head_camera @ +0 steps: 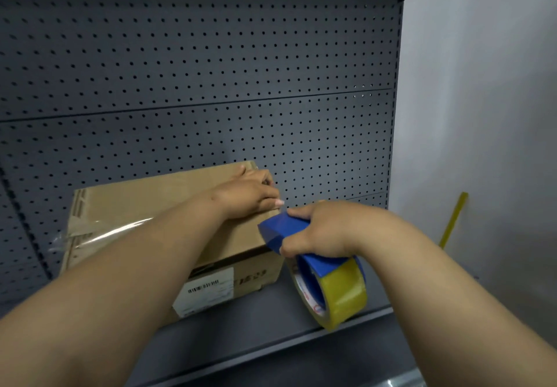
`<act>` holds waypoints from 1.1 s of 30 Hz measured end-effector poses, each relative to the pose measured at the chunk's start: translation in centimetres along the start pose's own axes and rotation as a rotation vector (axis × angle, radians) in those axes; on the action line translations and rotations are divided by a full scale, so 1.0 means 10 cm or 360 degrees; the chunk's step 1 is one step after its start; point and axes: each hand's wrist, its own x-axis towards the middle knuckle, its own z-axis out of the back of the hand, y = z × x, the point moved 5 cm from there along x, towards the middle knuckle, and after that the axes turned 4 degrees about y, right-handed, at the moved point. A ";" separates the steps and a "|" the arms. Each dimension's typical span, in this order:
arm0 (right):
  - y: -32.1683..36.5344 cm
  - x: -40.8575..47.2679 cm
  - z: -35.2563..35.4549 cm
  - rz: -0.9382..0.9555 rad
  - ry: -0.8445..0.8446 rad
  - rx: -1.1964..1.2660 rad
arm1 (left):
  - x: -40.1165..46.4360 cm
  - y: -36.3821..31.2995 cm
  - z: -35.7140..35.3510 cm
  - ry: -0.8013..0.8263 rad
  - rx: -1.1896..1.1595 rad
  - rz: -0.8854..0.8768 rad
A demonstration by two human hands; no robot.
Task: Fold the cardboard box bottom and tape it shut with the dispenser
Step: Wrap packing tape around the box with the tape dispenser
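Left hand (250,193) presses flat on the stiff, light cardboard box (168,221); right hand (325,230), beside it, grips the dispenser (316,269).

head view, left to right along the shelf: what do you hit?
Loose clear tape end → cardboard box → left hand on the box → right hand gripping the blue tape dispenser → yellow strip against the wall.
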 end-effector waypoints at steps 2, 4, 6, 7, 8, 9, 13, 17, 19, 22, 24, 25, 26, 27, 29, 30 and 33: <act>-0.02 0.04 -0.03 -0.0004 0.0002 0.0053 | 0.01 0.00 0.02 -0.0105 0.0092 -0.0040; -0.04 0.04 -0.04 -0.0015 -0.0008 0.0097 | -0.01 -0.07 0.04 -0.0221 0.0182 -0.0090; -0.05 0.04 -0.06 -0.0014 -0.0024 0.0127 | -0.04 -0.16 0.02 -0.0283 0.0174 -0.0151; -0.05 0.03 -0.07 -0.0010 -0.0032 0.0131 | -0.06 -0.18 -0.02 -0.0280 0.0169 -0.0177; -0.05 0.03 -0.08 -0.0005 -0.0038 0.0129 | -0.08 -0.19 -0.05 -0.0248 0.0168 -0.0177; -0.05 0.02 -0.09 -0.0002 -0.0038 0.0123 | -0.11 -0.17 -0.09 -0.0176 0.0156 -0.0126; -0.06 0.02 -0.14 0.0025 -0.0071 0.0159 | -0.21 -0.06 -0.16 0.0020 0.0083 0.0047; -0.11 0.00 -0.25 0.0051 -0.0184 0.0242 | -0.22 -0.07 -0.15 0.0014 0.0013 0.0072; -0.15 -0.02 -0.33 0.0051 -0.0227 0.0283 | -0.22 -0.08 -0.15 0.0004 0.0004 0.0079; -0.21 -0.05 -0.41 0.0059 -0.0277 0.0325 | -0.22 -0.10 -0.16 0.0004 0.0000 0.0086; -0.24 -0.07 -0.44 0.0070 -0.0293 0.0356 | -0.22 -0.10 -0.16 0.0009 0.0001 0.0095; -0.26 -0.09 -0.45 0.0077 -0.0294 0.0365 | -0.22 -0.10 -0.16 0.0010 -0.0002 0.0101; -0.27 -0.11 -0.47 0.0084 -0.0287 0.0371 | -0.22 -0.10 -0.16 0.0006 -0.0004 0.0105; -0.29 -0.14 -0.49 0.0088 -0.0266 0.0381 | -0.22 -0.09 -0.15 0.0005 -0.0004 0.0108; -0.33 -0.20 -0.57 0.0085 -0.0214 0.0423 | -0.22 -0.09 -0.15 0.0007 0.0003 0.0110; -0.35 -0.23 -0.60 0.0082 -0.0206 0.0454 | -0.22 -0.09 -0.15 0.0011 0.0007 0.0111; -0.42 -0.29 -0.64 0.0074 -0.0205 0.0513 | -0.21 -0.11 -0.15 0.0017 0.0005 0.0111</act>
